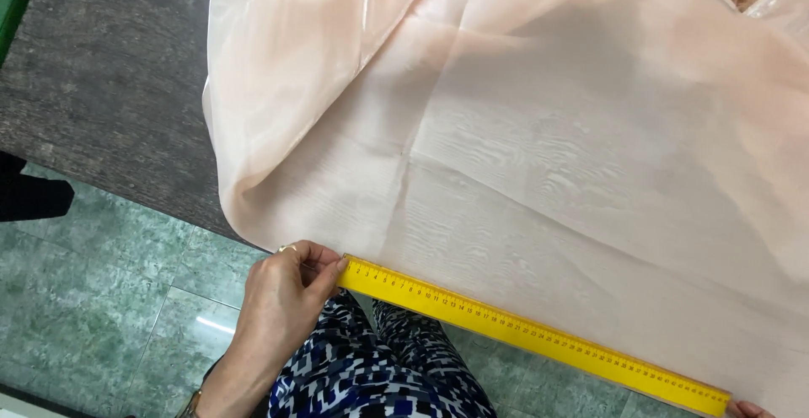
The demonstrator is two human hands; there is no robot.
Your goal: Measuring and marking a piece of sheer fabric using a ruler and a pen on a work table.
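Left hand (282,300) closed in a pinch on the near end of the ruler (531,334), thumb and fingertips pressed over its corner, ring on one finger, bracelet at the wrist low in view. Right hand (746,409) barely in view at the bottom right corner, only a fingertip showing, touching the ruler's far end; how far open, cannot tell.

Ruler yellow, long and straight, laid along the near edge of the cloth (539,148), running from the left hand down and right to the other hand. Cloth sheer, peach-coloured, spread flat over most of the desk (109,89), with a faint crease running from its near edge upward and looser folds bunched at the top right. Left edge of the cloth curled and doubled over.

Desk dark grey and grained, bare strip showing left of the cloth; its near edge running diagonally, cloth and ruler lying right along it. Below the edge, green tiled floor (101,300) and a patterned blue, black and white garment (379,376) between the hands. No containers in view.
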